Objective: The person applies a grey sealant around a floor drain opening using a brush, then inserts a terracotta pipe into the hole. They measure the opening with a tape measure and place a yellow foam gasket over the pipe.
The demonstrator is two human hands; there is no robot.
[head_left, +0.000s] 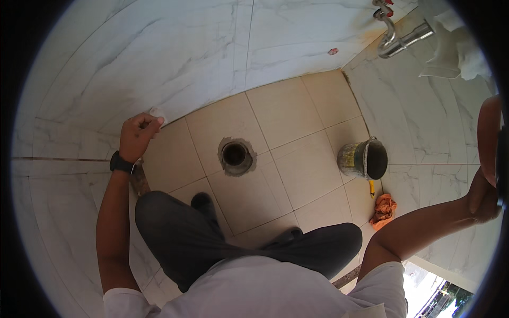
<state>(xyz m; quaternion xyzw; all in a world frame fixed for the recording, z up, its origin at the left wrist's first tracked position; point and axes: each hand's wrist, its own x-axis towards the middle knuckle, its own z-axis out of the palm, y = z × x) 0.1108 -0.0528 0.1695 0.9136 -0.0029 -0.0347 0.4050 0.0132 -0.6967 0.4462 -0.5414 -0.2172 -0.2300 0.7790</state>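
Observation:
My left hand point(139, 137), with a dark watch point(122, 162) on its wrist, is near the foot of the left wall. Its fingers are curled in toward the thumb, and what they hold, if anything, is hidden. A small whitish rounded piece point(158, 113) shows just beyond the fingertips; I cannot tell whether they touch it. My right arm reaches out to the far right, where my right hand point(483, 193) is partly cut off by the picture's edge. A dark object point(501, 167) shows beside it, and the fingers cannot be made out.
A round drain pipe point(234, 154) opens in the tiled floor point(302, 175), ringed by rough cement. To its right a dirty bucket point(354, 160) lies tipped, near a yellow-handled tool point(372, 188) and an orange cloth point(383, 211). A chrome trap pipe point(397, 45) juts out at upper right.

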